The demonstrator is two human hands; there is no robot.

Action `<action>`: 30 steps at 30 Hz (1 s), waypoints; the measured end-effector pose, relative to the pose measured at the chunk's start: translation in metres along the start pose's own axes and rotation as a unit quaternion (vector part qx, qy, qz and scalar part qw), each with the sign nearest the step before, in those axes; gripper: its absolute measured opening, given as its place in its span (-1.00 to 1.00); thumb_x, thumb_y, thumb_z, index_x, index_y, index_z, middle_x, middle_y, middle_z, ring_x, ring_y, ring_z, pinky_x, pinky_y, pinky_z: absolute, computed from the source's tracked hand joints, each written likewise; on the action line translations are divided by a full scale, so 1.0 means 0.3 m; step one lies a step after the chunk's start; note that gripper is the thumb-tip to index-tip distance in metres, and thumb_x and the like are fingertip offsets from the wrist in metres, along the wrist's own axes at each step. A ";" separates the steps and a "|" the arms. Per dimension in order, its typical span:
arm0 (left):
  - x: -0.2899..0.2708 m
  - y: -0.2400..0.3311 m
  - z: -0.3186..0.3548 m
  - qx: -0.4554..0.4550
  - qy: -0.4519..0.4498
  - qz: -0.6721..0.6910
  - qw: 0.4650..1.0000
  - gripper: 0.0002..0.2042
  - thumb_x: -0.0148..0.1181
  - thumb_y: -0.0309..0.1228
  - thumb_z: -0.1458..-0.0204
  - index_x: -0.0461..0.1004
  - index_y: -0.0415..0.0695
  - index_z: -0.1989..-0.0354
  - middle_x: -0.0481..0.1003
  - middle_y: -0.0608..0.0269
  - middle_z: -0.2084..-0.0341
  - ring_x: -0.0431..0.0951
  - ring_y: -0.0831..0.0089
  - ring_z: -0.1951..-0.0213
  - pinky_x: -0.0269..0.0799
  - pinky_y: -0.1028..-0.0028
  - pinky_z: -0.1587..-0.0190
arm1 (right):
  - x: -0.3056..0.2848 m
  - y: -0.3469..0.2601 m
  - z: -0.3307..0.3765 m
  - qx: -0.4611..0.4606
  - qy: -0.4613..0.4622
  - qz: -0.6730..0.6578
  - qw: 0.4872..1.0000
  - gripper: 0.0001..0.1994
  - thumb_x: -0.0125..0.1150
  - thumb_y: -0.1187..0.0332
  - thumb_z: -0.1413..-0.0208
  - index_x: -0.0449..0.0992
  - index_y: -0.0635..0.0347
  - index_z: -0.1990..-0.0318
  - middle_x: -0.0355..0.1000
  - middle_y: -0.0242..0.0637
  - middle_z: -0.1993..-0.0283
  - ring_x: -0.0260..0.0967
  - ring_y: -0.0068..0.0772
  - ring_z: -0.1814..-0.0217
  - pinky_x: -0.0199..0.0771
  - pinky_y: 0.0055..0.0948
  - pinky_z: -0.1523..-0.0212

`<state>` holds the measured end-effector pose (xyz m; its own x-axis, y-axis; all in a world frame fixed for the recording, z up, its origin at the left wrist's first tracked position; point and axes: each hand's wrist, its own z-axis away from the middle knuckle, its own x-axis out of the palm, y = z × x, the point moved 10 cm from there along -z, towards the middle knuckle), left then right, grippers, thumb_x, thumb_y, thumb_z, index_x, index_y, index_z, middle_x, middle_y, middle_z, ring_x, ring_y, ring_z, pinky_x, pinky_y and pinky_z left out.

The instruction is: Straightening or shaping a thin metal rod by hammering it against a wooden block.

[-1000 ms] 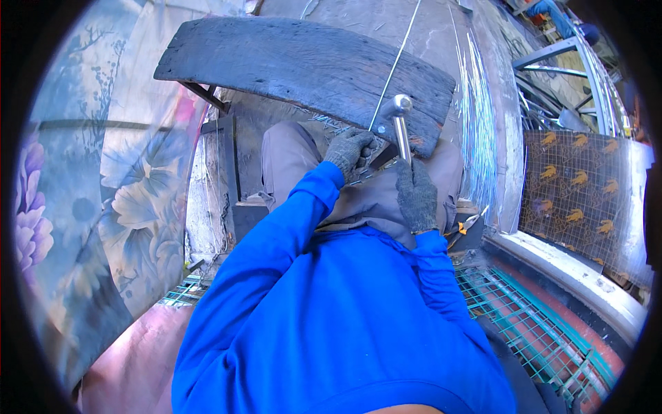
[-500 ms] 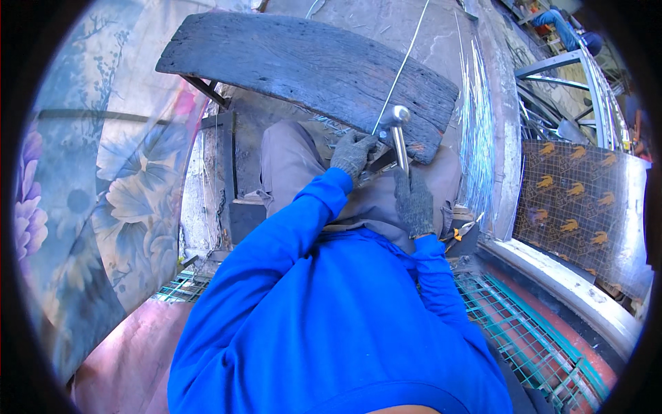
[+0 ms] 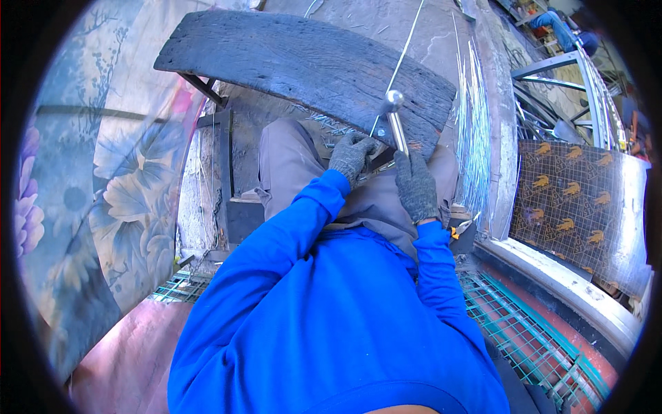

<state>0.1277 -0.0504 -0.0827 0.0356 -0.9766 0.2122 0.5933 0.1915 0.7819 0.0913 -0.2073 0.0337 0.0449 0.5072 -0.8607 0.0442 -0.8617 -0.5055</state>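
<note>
My right hand [image 3: 416, 185], in a grey knit glove, is wrapped round the handle of a ball-peen hammer [image 3: 396, 124]. The hammer's metal head is over the right end of a dark, weathered wooden plank [image 3: 296, 65]. At the plank's near edge my left hand [image 3: 350, 157], gloved alike, has its fingers closed at the lower end of a thin, pale metal rod [image 3: 408, 47]. From there the rod slants up across the plank and out past the far edge. My left fingertips and the rod's very end are partly hidden.
A bundle of shiny thin rods [image 3: 472, 131] lies right of the plank. Small cut pieces [image 3: 324, 123] are scattered behind its near edge. Orange-handled pliers [image 3: 456, 233] lie beside my right wrist. Floral cloth [image 3: 131, 186] hangs at left; a patterned sheet [image 3: 565, 207] leans at right.
The hammer has shifted slightly left and toward the far side, its head appearing lower against the plank. My right hand moved a little; my left hand stays at the rod's end.
</note>
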 end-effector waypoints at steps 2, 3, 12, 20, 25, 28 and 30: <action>-0.001 -0.003 -0.003 0.001 0.006 -0.010 1.000 -0.89 0.18 -0.39 -0.12 0.49 -0.14 0.27 0.46 0.31 0.57 0.40 0.58 0.62 0.31 0.54 0.60 | 0.008 -0.078 0.016 -0.180 0.032 0.152 0.971 -0.73 0.06 0.46 -0.18 0.44 0.21 -0.04 0.41 -0.06 0.09 0.45 -0.20 0.23 0.51 -0.27 0.28; -0.002 -0.009 -0.004 0.000 0.005 -0.010 1.000 -0.89 0.18 -0.39 -0.12 0.49 -0.14 0.27 0.46 0.31 0.57 0.40 0.58 0.62 0.31 0.54 0.60 | 0.016 -0.056 0.006 -0.118 -0.014 0.113 0.986 -0.68 0.07 0.48 -0.15 0.42 0.21 -0.08 0.39 -0.03 0.05 0.45 -0.14 0.18 0.52 -0.24 0.23; 0.010 -0.076 0.042 -0.077 -0.080 0.082 0.990 -0.84 0.16 -0.37 -0.13 0.47 -0.16 0.19 0.47 0.26 0.52 0.43 0.52 0.60 0.41 0.47 0.54 | 0.069 -0.004 -0.032 -0.049 0.026 0.056 0.997 -0.69 0.02 0.38 -0.26 0.37 0.19 -0.13 0.39 0.03 0.09 0.47 0.08 0.29 0.53 -0.07 0.30; 0.176 0.186 0.327 -0.142 -0.246 0.120 0.951 -0.76 0.17 -0.30 -0.19 0.46 -0.20 0.09 0.50 0.29 0.42 0.50 0.52 0.44 0.52 0.47 0.44 | 0.101 0.228 0.016 0.049 0.076 -0.040 0.995 -0.61 -0.09 0.16 -0.34 0.33 0.21 -0.18 0.44 0.20 0.11 0.45 0.21 0.13 0.47 -0.06 0.16; 0.294 0.502 0.432 -0.117 -0.269 0.366 0.883 -0.78 0.04 -0.37 -0.26 0.44 -0.19 0.02 0.53 0.30 0.39 0.57 0.52 0.36 0.57 0.51 0.38 | 0.124 0.241 0.019 0.115 -0.014 -0.138 0.984 -0.56 -0.08 0.20 -0.34 0.20 0.22 -0.27 0.38 0.21 -0.07 0.43 0.16 0.03 0.46 -0.04 0.12; 0.340 0.564 0.434 -0.083 -0.347 0.371 0.858 -0.75 -0.01 -0.37 -0.28 0.43 -0.23 -0.03 0.55 0.27 0.32 0.60 0.51 0.30 0.60 0.51 0.30 | 0.154 0.243 0.020 0.119 0.022 -0.142 0.982 -0.50 -0.09 0.14 -0.35 0.12 0.18 -0.33 0.38 0.24 -0.06 0.41 0.22 0.01 0.43 -0.03 0.08; 0.343 0.553 0.415 -0.098 -0.331 0.377 0.859 -0.72 -0.02 -0.37 -0.29 0.42 -0.25 -0.06 0.56 0.25 0.30 0.60 0.49 0.29 0.60 0.51 0.28 | 0.179 0.254 0.025 0.124 0.053 -0.144 0.980 -0.44 -0.11 0.07 -0.35 0.05 0.14 -0.38 0.38 0.27 -0.04 0.39 0.27 0.00 0.41 -0.01 0.04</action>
<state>0.1298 -0.1070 0.1418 0.0425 -0.2997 0.9531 0.7279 0.6627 0.1759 0.0896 -0.2459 -0.0514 0.1711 0.7174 -0.6753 -0.1732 -0.6528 -0.7375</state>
